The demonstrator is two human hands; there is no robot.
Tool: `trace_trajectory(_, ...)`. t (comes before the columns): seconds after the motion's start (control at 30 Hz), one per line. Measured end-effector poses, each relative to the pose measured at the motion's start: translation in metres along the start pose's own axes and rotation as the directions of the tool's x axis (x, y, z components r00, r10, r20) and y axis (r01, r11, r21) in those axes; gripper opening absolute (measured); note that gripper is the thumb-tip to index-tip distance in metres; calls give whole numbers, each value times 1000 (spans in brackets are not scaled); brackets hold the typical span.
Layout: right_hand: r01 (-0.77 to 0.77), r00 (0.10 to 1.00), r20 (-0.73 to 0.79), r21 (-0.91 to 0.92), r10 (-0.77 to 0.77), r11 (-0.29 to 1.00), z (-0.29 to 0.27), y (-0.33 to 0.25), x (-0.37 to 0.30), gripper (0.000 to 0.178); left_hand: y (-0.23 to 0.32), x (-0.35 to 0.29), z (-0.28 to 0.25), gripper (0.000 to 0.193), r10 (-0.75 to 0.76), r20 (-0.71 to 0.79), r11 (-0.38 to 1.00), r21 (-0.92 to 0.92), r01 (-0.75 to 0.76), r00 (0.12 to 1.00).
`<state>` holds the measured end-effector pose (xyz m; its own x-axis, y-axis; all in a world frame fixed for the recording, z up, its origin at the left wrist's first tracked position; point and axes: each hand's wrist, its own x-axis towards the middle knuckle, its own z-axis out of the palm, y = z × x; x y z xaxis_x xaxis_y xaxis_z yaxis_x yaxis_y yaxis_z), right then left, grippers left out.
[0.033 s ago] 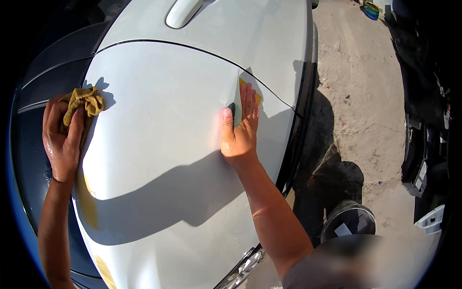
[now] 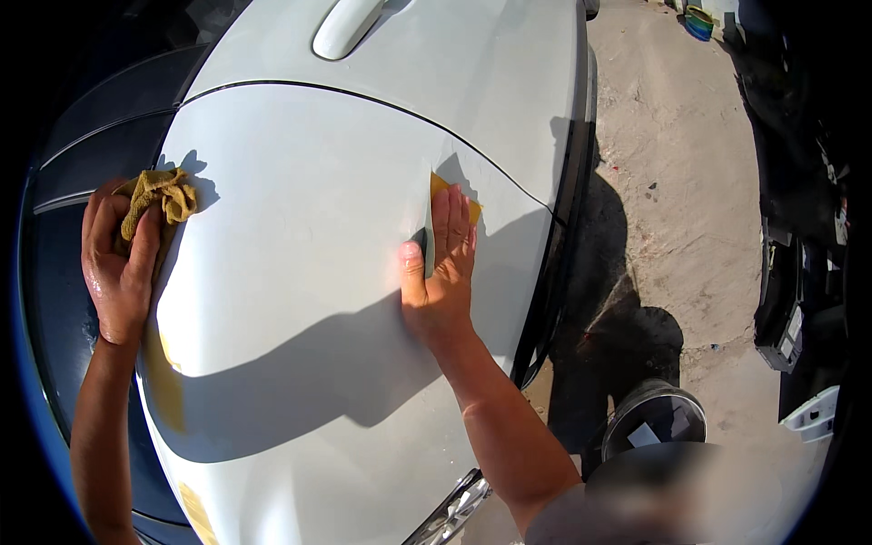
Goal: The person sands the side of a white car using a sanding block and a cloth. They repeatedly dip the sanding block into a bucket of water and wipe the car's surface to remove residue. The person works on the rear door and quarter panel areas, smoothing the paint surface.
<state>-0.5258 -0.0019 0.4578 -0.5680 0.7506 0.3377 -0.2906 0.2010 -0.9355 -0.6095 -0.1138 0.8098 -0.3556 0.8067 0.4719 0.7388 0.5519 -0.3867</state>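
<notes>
A white car panel (image 2: 272,182) fills the middle of the view, with yellowish patches (image 2: 165,391) along its left edge. At that edge, my left hand (image 2: 120,250) is closed round a crumpled, mustard-coloured cloth (image 2: 163,195). My right hand (image 2: 442,272) lies on the panel's right half, fingers pressed together over a yellow sheet that looks like sandpaper (image 2: 440,184). Part of the sheet shows past the fingertips, and a grey-green strip of it stands beside them, with the thumb apart on the left. The palm hides the rest of the sheet. Both hands look wet.
Beyond a curved seam, the neighbouring panel carries a white door handle (image 2: 348,29). On the concrete ground (image 2: 672,173) at right stands a dark bucket (image 2: 656,413). Dark car parts (image 2: 783,300) line the far right. A dark blue car surface (image 2: 64,300) borders the left.
My right hand has slid toward me and slightly left across the white panel, taking the yellow sheet along. My left hand stays in place with the cloth.
</notes>
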Motion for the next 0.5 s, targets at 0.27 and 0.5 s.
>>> trace_trajectory(0.27, 55, 993, 103, 18, -57, 998, 5, -26, -63, 78, 9, 6, -7, 22, 92, 11, 990, 107, -93, 996)
trace_trajectory(0.5, 18, 999, 51, -2, -18, 1000, -10, -10, -17, 74, 12, 12, 20, 21, 3, -29, 998, -66, -5, 1000)
